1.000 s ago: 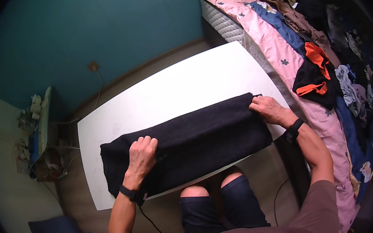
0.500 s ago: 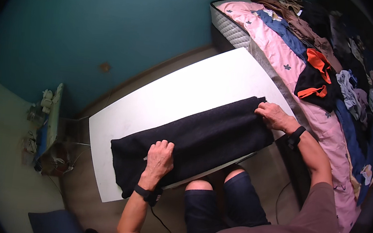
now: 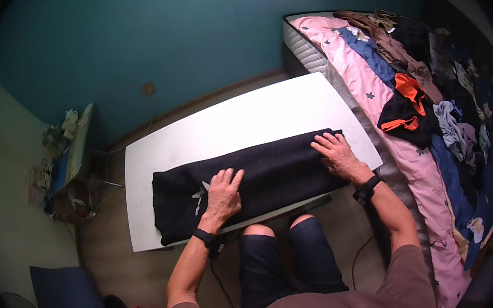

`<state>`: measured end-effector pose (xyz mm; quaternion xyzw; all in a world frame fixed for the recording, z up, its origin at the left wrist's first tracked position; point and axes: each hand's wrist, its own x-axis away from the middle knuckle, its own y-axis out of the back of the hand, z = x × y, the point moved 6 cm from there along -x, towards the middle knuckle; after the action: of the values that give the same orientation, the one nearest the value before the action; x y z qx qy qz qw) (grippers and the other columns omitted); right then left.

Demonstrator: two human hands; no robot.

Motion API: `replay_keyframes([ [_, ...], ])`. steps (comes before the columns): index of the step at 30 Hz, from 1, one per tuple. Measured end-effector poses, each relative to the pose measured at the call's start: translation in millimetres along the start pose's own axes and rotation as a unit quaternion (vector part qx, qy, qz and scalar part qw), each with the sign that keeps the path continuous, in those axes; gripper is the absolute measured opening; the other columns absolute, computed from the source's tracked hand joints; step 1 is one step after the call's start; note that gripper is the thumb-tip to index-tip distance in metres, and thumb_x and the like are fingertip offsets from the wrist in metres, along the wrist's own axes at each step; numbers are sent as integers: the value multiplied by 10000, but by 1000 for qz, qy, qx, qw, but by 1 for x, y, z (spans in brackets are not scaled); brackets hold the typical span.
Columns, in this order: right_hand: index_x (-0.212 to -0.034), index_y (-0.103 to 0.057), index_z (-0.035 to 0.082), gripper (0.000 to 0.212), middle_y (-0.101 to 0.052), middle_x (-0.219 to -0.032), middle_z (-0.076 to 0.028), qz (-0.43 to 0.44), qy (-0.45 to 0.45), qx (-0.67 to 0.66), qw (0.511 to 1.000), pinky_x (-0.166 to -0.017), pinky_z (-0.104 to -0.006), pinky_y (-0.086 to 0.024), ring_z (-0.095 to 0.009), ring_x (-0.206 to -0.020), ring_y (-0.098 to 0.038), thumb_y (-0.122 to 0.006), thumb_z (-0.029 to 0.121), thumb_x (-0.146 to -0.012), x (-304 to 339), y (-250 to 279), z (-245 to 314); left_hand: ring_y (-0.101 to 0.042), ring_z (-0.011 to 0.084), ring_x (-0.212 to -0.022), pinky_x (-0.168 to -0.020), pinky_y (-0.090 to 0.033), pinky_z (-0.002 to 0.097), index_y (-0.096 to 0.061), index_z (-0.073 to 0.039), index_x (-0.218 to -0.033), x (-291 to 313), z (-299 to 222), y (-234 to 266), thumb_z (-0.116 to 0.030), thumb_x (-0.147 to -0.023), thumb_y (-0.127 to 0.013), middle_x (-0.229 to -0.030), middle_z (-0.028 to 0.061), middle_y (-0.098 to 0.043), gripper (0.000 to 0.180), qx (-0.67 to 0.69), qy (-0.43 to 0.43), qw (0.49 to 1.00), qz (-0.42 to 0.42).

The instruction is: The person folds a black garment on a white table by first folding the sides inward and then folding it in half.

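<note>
A dark, almost black folded garment [image 3: 269, 164] lies in a long strip along the near side of the white table [image 3: 232, 116]. My left hand [image 3: 224, 197] rests on it left of its middle, fingers stretched out and open. Beside those fingers a small white printed mark [image 3: 199, 196] shows on the cloth, partly covered by the hand. Near the garment's right end my right hand [image 3: 339, 156] lies on the fabric, open, with its fingers spread. Which kind of garment it is, I cannot tell.
To the right stands a bed [image 3: 305, 49] with a pink flowered sheet [image 3: 352, 66]. Heaped clothes cover it, including a black and orange garment [image 3: 408, 114]. A small cluttered stand [image 3: 76, 148] is at the left by the wall. My knees are under the table's near edge.
Both hands have gone from gripping the cloth to lying open on it. The right end of the garment now lies flatter, and more of the white mark shows. The view has shifted slightly.
</note>
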<state>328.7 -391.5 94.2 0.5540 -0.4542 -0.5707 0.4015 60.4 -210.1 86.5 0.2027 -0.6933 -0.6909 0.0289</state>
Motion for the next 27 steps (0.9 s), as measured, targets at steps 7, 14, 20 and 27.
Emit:
replay_keyframes([
  [7,-1422,-482,65,613,-511,-1442,-145,9,68,-49,996,-1074,-473,-358,-321,-1318,-482,-635,103,-829,-22,-34,76,-367,391,-1410,-1179,-252,504,-409,-50,-1480,12,-21,-46,-141,-735,-618,-1534,185,-391,779,65,-44,997,-7],
  [14,-1426,-487,61,574,-470,-1493,-125,35,-15,-119,992,-1146,-552,-275,-352,-1397,-401,-540,92,-855,-8,-68,75,-311,360,-1457,-1210,-171,509,-444,-27,-1461,13,-30,-61,-140,-743,-572,-1544,169,-393,738,65,12,998,-12],
  [20,-1480,-380,19,655,-347,-1562,-188,80,-55,-65,993,-1168,-575,-210,-390,-1460,-288,-528,99,-847,-16,-79,87,-283,382,-1467,-1203,-170,534,-401,-5,-1478,9,-28,-69,-132,-751,-550,-1569,194,-342,753,56,44,997,10],
  [27,-1505,-330,-4,682,-290,-1585,-217,73,-83,-59,992,-1172,-597,-175,-403,-1478,-245,-503,111,-855,0,-81,93,-234,376,-1487,-1190,-153,583,-367,-60,-1517,12,-42,-68,-134,-759,-558,-1600,169,-291,785,44,47,998,-4],
])
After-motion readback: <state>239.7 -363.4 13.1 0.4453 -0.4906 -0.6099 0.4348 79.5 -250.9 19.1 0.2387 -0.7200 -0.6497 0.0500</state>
